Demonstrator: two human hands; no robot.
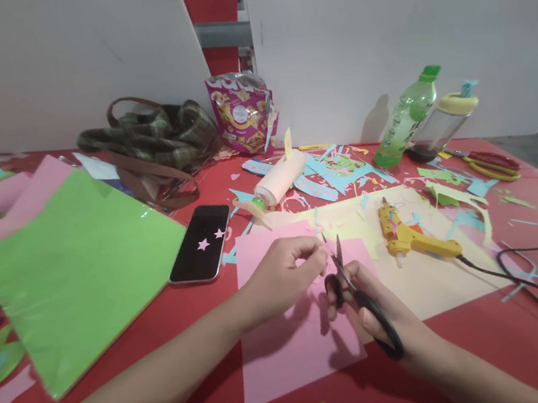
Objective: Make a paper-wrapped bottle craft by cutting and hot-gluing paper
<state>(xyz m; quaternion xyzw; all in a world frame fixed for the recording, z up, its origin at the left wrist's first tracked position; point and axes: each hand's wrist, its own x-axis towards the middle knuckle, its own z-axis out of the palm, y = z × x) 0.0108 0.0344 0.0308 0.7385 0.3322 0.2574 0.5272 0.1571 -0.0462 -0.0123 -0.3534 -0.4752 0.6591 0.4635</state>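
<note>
My right hand (373,307) grips a pair of scissors (378,321) with black handles, its fingers in the loops. The blades point away from me and stand slightly apart, close to the left fingertips. With thumb and fingers pinched together, my left hand (287,273) is just left of the blades; whatever it pinches is too small to make out. Under both hands lies a sheet of pink paper (273,362), overlapping a pale yellow sheet (429,292). Two small pink paper stars (203,245) rest on a dark-screened phone (197,259) left of the pink sheet.
A yellow glue gun (416,240) with a black cord lies right. Behind are a paper-wrapped tube (283,178), blue scraps (326,176), a snack bag (242,114), a green bottle (406,120), a clear cup (444,125) and red-and-yellow-handled scissors (494,166). Green sheet (90,255) lies left.
</note>
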